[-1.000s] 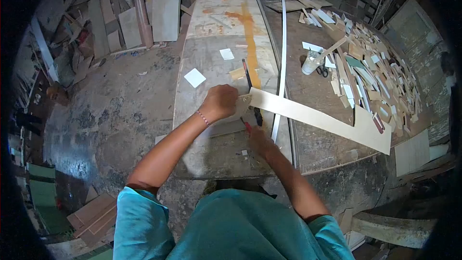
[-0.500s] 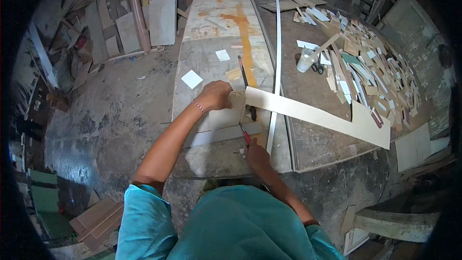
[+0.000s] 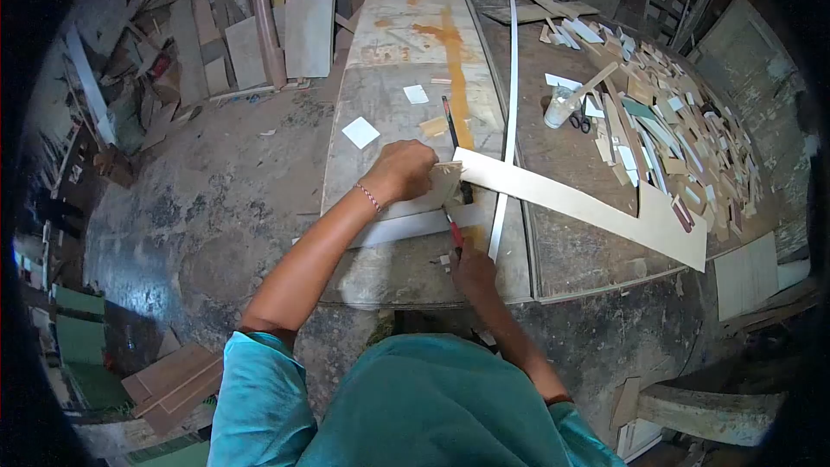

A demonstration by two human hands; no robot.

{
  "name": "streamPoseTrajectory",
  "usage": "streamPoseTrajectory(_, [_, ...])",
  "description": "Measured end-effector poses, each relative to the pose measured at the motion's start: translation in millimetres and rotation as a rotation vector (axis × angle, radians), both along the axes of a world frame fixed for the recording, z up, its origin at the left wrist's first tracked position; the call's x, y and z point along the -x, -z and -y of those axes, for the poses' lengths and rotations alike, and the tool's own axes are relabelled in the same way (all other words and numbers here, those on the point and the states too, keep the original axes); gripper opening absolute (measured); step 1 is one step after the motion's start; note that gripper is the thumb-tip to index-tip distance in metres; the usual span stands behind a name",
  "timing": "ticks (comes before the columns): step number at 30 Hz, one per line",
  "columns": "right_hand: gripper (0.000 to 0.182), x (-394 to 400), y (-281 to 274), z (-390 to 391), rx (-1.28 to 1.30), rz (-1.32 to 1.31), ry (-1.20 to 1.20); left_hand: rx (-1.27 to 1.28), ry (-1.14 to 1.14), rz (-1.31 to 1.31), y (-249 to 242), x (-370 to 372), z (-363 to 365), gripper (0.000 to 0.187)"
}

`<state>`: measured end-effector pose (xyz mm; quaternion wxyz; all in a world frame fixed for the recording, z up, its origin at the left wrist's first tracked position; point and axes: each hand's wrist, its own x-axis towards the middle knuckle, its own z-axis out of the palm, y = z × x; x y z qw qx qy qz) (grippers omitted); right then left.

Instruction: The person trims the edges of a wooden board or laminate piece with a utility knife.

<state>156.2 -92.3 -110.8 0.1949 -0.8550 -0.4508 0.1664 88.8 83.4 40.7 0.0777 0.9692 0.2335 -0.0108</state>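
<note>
My left hand [image 3: 405, 169] is closed on the upper edge of a pale thin board [image 3: 443, 180], which is tilted above the worktable [image 3: 406, 281]. Its fingers are partly hidden. My right hand [image 3: 475, 273] is wrapped round a slim red-handled tool [image 3: 456, 232], whose narrow tip reaches the lower edge of the board. Below them lies a flat pale strip [image 3: 406, 227]. A long cream L-shaped piece of sheet [image 3: 588, 203] extends to the right from beside my left hand. Beyond it is a dark slender tool [image 3: 450, 121].
A thin white strip [image 3: 512, 95] runs lengthwise along the table. On the right surface are a cup [image 3: 558, 111] with a stick, scissors [image 3: 581, 123] and a heap of offcuts [image 3: 666, 121]. White squares [image 3: 360, 132] lie farther left. Panels [image 3: 309, 35] lean at the back.
The view has shifted slightly, moving the table rightward in the picture. The board in my left hand tilts flatter, and my right hand stays close under it with the red-handled tool.
</note>
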Motion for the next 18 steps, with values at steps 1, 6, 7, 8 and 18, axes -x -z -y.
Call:
streamPoseTrajectory(1, [0.031,-1,1,0,-0.012,0.0,0.02,-0.007,0.016,0.025,-1,3,4,0.017])
streamPoseTrajectory(6, [0.036,-4,13,6,-0.006,-0.076,0.067,-0.011,0.055,0.098,13,15,10,0.014])
streamPoseTrajectory(7, [0.037,-6,12,7,0.002,-0.109,0.048,0.009,0.031,0.088,14,16,9,0.013])
streamPoseTrajectory(8, [0.038,-8,14,7,-0.016,-0.111,0.051,0.029,0.009,0.078,14,17,9,0.013])
streamPoseTrajectory(18, [0.031,-24,-8,5,-0.021,-0.004,-0.016,0.037,-0.135,0.198,19,15,8,0.02])
